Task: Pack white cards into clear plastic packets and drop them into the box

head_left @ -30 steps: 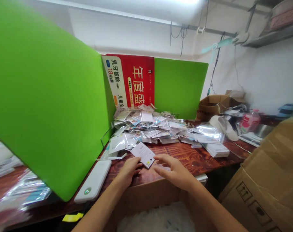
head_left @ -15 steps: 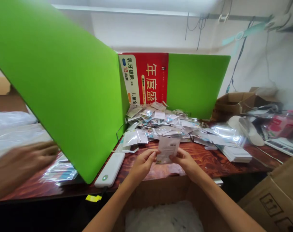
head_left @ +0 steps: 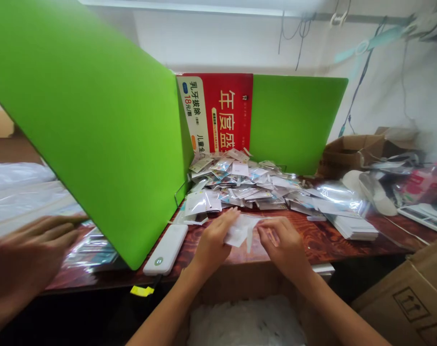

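My left hand (head_left: 214, 238) is closed on a small clear packet (head_left: 238, 230) with something white inside, held above the table's front edge. At the packet's right end, my right hand (head_left: 286, 244) pinches its edge with thumb and forefinger. A narrow whitish strip (head_left: 249, 240) hangs down between the hands; I cannot tell whether it is the packet's flap or a separate piece. Beyond them lies a heap of similar packets (head_left: 240, 169) with cards in them. Below my hands stands an open cardboard box (head_left: 236, 287) holding many whitish packets (head_left: 245, 322).
Green boards (head_left: 131, 158) stand left and behind the heap. At left is another person's hand (head_left: 38, 254), near flat packets (head_left: 90, 252). A white power bank (head_left: 167, 250) lies beside the board. Right are a stack of white cards (head_left: 353, 227) and a carton (head_left: 409, 293).
The packet has tilted flatter. My left hand has turned over its left side, while my right hand has moved to its upper right edge. The strip now shows. The other person's hand shifted slightly.
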Demonstrator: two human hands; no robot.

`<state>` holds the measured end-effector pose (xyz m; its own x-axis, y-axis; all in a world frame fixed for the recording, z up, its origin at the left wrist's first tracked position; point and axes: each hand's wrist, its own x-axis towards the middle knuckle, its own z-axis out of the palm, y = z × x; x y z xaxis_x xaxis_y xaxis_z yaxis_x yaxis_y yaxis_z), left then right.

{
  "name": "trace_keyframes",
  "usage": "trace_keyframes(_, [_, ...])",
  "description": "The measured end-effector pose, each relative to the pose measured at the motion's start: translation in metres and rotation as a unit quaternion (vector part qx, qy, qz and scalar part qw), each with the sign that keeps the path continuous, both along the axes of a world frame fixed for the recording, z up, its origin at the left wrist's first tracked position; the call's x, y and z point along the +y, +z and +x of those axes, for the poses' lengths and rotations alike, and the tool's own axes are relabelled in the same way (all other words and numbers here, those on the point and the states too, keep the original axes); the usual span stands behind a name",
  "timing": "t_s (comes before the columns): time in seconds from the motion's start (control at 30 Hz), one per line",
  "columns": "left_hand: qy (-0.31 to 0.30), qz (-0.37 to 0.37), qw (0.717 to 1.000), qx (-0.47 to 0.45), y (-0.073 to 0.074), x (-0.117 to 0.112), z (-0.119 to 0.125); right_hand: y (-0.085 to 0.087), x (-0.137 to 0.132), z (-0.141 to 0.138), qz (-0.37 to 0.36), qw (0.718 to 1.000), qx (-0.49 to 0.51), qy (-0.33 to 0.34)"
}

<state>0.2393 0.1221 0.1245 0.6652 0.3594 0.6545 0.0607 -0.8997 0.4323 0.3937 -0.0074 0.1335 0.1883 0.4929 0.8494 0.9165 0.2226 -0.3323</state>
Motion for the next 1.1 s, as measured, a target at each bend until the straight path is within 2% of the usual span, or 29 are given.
trace_keyframes(0.1, [0.068, 0.093, 0.993, -0.002, -0.003, 0.011, -0.004, 0.014, -0.008, -0.007, 0.027, 0.99, -0.134, 0.046])
trace_keyframes(0.2, [0.08, 0.15, 0.985, 0.007, -0.001, 0.011, -0.006, 0.018, -0.01, -0.011, -0.041, 0.973, -0.209, 0.09])
trace_keyframes(0.47, [0.089, 0.217, 0.971, 0.047, 0.003, -0.002, -0.006, 0.006, -0.004, -0.005, -0.141, 0.958, -0.211, 0.134])
trace_keyframes(0.6, [0.046, 0.221, 0.973, 0.056, 0.008, -0.013, -0.006, 0.011, -0.004, -0.008, -0.174, 0.951, -0.2, 0.161])
trace_keyframes(0.7, [0.013, 0.137, 0.99, 0.028, 0.013, -0.023, -0.003, 0.012, -0.005, -0.009, -0.115, 0.964, -0.19, 0.147])
trace_keyframes(0.77, [-0.017, 0.012, 1.0, 0.011, 0.017, -0.031, -0.001, 0.013, -0.008, -0.011, -0.026, 0.978, -0.166, 0.122])
trace_keyframes(0.83, [-0.07, -0.13, 0.989, 0.017, 0.021, -0.038, 0.001, 0.016, -0.012, -0.013, 0.039, 0.985, -0.135, 0.099])
trace_keyframes(0.9, [-0.13, -0.233, 0.963, 0.032, 0.025, -0.043, 0.002, 0.019, -0.017, -0.015, 0.044, 0.99, -0.109, 0.083])
trace_keyframes(0.97, [-0.161, -0.286, 0.944, 0.02, 0.028, -0.046, 0.0, 0.023, -0.019, -0.017, 0.017, 0.992, -0.096, 0.078])
trace_keyframes(1.1, [-0.138, -0.323, 0.936, -0.031, 0.03, -0.045, 0.0, 0.025, -0.018, -0.018, -0.027, 0.992, -0.101, 0.072])
